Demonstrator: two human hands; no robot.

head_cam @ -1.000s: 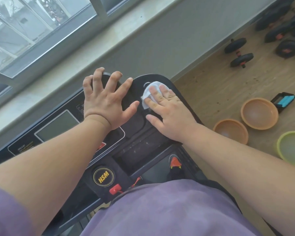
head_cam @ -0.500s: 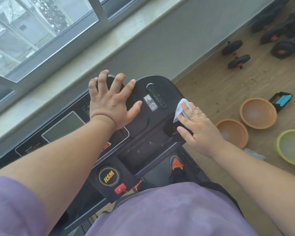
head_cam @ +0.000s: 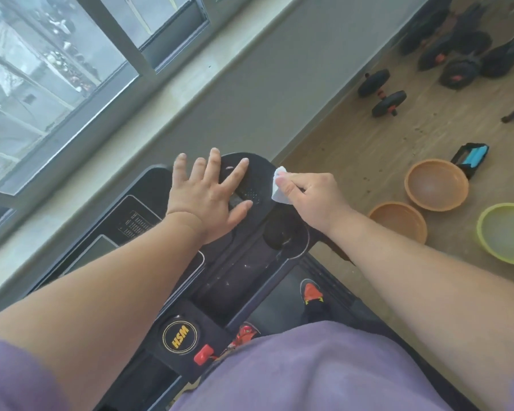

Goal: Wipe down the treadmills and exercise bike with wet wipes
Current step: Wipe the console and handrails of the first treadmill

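I stand on a black treadmill and look down at its console [head_cam: 244, 271], which has a grey screen, a speaker grille and a round cup holder. My left hand [head_cam: 211, 197] rests flat on the console's upper right part, fingers spread. My right hand [head_cam: 312, 197] grips a white wet wipe [head_cam: 279, 188] with curled fingers and holds it against the console's right edge. Part of the wipe is hidden in my fist.
Two orange bowls [head_cam: 436, 185] [head_cam: 398, 221] and a green bowl [head_cam: 505, 235] sit on the wooden floor to the right, beside a black and blue item [head_cam: 471, 158]. Black dumbbells [head_cam: 382, 93] lie farther back. A window sill and wall run just beyond the console.
My right hand has carried the wipe from the console's top down over the right side and back up to its right edge, fingers now curled. My left hand shifted slightly right.
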